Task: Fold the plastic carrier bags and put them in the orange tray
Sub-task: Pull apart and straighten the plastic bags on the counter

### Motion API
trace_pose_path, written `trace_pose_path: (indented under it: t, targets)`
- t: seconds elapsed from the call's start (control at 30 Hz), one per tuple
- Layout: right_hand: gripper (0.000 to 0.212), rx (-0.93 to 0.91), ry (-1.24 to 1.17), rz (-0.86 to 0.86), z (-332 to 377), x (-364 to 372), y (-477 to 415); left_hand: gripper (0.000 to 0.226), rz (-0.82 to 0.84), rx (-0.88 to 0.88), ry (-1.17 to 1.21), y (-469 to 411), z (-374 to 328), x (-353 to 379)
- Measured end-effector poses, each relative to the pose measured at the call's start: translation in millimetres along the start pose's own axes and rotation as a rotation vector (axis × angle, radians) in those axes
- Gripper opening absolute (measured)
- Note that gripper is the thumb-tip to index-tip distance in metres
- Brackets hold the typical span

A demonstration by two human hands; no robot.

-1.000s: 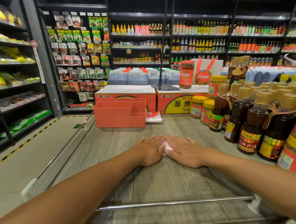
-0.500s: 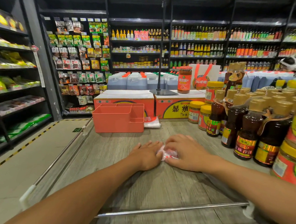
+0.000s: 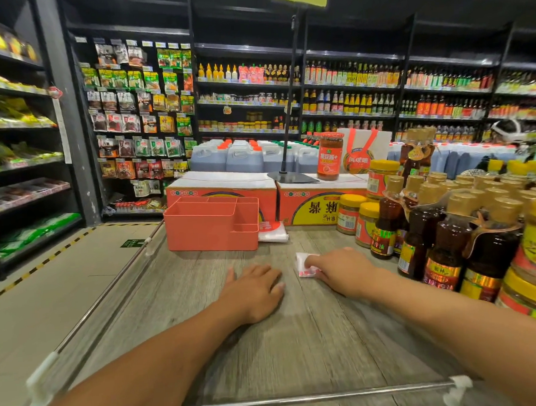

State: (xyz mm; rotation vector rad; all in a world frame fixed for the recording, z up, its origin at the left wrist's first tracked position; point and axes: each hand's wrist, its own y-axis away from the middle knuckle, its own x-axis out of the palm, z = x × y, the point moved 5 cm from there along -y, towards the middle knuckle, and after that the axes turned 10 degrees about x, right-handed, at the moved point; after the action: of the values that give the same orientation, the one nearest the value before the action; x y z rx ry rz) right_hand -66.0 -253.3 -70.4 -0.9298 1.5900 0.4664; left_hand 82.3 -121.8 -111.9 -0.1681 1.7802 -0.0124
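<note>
A small folded white plastic bag [image 3: 304, 264] with red print lies on the wooden shelf top [image 3: 298, 341]. My right hand [image 3: 341, 268] holds it, fingers curled over its right side. To its left, my left hand [image 3: 254, 289] rests flat on the wood, apart from the bag. The orange tray [image 3: 212, 226], with several compartments, stands at the back left. Its visible compartments look empty. A stack of unfolded white bags [image 3: 273, 232] lies just right of the tray.
Dark sauce bottles [image 3: 442, 240] and yellow-lidded jars [image 3: 365, 224] crowd the right side. Orange cartons [image 3: 310, 200] and a sign stand [image 3: 290, 176] line the back. A metal rail [image 3: 314, 397] runs along the near edge, another along the left edge. Aisle floor lies to the left.
My left hand has come off the folded bag and slid left onto the bare wood. My right hand keeps the bag and has moved it slightly right and away.
</note>
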Motion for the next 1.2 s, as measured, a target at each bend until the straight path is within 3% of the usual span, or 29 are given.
trace_pose_path:
  t: [0.23,0.7,1.2]
  targets:
    - [0.034,0.099,0.023,-0.049,-16,18,-63,0.06,0.012,0.005,-0.021,-4,2,4]
    - [0.047,0.227,-0.135,0.111,-15,55,-142,0.058,-0.059,-0.006,-0.005,-4,4,4]
    - [0.052,0.224,-0.149,0.097,-9,24,-108,0.058,-0.051,-0.004,-0.003,-4,4,4]
